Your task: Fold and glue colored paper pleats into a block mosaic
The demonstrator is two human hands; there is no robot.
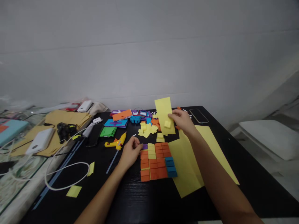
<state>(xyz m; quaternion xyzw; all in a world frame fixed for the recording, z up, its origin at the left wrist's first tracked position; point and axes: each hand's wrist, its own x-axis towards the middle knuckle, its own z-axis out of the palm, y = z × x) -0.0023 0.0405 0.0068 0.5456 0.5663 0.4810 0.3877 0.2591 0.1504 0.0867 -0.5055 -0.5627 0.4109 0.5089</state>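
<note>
My right hand (pixel 183 121) pinches a yellow paper rectangle (pixel 162 107) by its right edge, held raised above the table. A small folded yellow paper piece (pixel 167 124) shows against its lower part. Below lies a panel (pixel 157 168) covered in folded paper flaps, mostly orange, with yellow ones at the top and blue ones at the right. Curled fingers of my left hand (pixel 130 151) are at the panel's upper left corner, thumb tip against a purple flap (pixel 145 147). Larger yellow sheets (pixel 187 168) lie to the right, partly behind my right forearm.
A yellow glue gun (pixel 116 142) lies left of my left hand. Behind the panel are loose yellow pieces (pixel 147 129) and stacked coloured papers (pixel 122 115). A phone (pixel 198 116) rests at the back right. A white cable (pixel 67 187) loops across the left, and a white stool (pixel 268 138) stands right.
</note>
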